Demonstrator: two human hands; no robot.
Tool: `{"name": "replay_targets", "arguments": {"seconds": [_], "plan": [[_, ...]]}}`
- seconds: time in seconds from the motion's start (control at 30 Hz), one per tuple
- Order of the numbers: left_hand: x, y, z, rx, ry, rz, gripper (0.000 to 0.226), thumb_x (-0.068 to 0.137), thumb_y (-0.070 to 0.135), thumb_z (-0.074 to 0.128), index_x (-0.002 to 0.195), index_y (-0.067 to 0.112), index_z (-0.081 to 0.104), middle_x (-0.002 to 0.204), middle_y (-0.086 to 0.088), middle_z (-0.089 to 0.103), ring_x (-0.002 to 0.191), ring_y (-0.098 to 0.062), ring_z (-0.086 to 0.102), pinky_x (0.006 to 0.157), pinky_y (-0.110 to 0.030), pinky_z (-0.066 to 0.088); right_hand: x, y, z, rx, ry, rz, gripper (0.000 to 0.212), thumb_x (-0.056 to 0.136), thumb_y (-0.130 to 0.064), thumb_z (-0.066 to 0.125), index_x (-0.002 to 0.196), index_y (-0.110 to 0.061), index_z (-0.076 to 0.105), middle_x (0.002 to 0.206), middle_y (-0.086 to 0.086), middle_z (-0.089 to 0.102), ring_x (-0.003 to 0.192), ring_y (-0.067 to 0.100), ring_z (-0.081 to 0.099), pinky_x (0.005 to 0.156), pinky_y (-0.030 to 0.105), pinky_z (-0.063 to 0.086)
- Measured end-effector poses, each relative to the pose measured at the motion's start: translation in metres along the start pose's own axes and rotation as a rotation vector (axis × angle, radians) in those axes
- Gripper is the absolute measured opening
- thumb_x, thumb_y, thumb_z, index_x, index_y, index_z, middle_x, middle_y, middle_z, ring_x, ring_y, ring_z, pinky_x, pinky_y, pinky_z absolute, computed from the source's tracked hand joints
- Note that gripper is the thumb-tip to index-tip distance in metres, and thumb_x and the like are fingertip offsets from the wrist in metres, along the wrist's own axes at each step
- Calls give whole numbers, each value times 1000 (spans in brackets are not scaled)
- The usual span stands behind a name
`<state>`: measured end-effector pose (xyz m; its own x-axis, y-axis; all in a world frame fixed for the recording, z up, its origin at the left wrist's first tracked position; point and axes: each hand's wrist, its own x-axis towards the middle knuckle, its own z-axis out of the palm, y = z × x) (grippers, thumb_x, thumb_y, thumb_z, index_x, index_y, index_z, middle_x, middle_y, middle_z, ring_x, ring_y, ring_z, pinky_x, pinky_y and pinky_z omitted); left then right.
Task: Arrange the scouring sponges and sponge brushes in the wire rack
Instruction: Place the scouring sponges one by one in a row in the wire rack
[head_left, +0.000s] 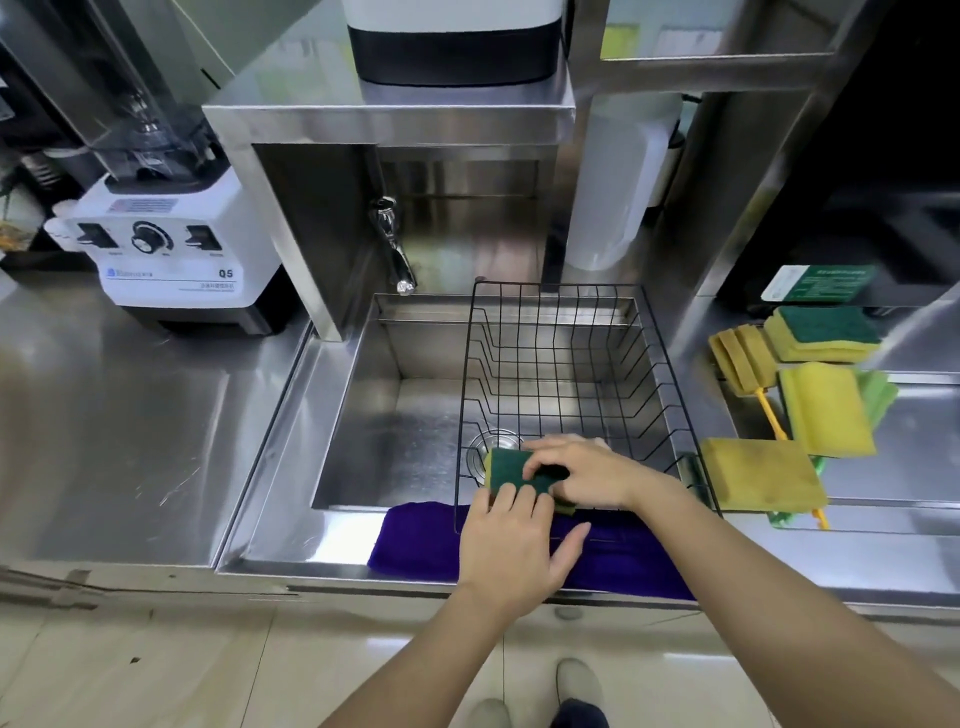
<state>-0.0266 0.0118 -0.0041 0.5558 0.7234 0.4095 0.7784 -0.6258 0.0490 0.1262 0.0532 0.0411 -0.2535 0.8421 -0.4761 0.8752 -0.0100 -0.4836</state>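
1. Nearest the camera, at the bottom edge, are the toes of two pale shoes (535, 696) on a glossy beige tiled floor (156, 670), with two bare forearms reaching forward above them.
2. The left hand (511, 545) lies over the front rim of the rack with its fingers curled onto the near edge of a green-and-yellow scouring sponge (519, 475), thumb spread out to the side over a purple cloth (421, 540).
3. The right hand (587, 473) presses its fingers on the green top of the same sponge; both hands grip it together at the near left corner of the black wire rack (571, 364).
4. The purple cloth is draped along the front lip of the steel sink (363, 415), under the rack's near edge. The rack sits across the right part of the sink, and a round drain (480, 447) shows through it.
5. To the right, on the steel counter (883, 447), lie more yellow sponges (763, 480), one stack topped with a green scouring face (823, 327), and sponge brushes with an orange handle (769, 410) and green parts beneath.
6. Farther back, a green and white card (815, 283) carries print too small to read.
7. A chrome tap (395, 244) hangs over the sink's far left corner.
8. On the left counter stands a white blender base (176, 249) marked "Q5", with a dial between two switches; its other lettering is illegible.
9. Steel shelving runs across the back, holding a white and black appliance (452, 41).
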Motion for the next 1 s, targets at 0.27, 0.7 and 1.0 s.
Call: {"name": "replay_targets", "arguments": {"seconds": [0.27,0.7,1.0], "plan": [[20,49,3,-52,-102,133,50,89,57,37,75,16,63,70,-2,61,66,-22,54,65,-35,44,-47,16,-35,68,510,-3,30,89,-11,52,117,-17,61,115,2,65,97,14,57,89,32,49],[31,75,11,-82,-143,128,56,87,59,35,76,13,65,69,-3,63,63,-24,60,55,-36,47,-120,110,-58,27,81,495,83,71,-1,55,144,-29,26,148,4,37,137,24,29,105,39,21],[31,73,10,-100,-110,115,56,86,60,35,72,13,63,65,-2,61,61,-24,59,53,-35,47,-119,107,-76,-108,277,559,67,64,-36,80,115,-15,41,109,4,32,115,28,37,93,41,31]]}}
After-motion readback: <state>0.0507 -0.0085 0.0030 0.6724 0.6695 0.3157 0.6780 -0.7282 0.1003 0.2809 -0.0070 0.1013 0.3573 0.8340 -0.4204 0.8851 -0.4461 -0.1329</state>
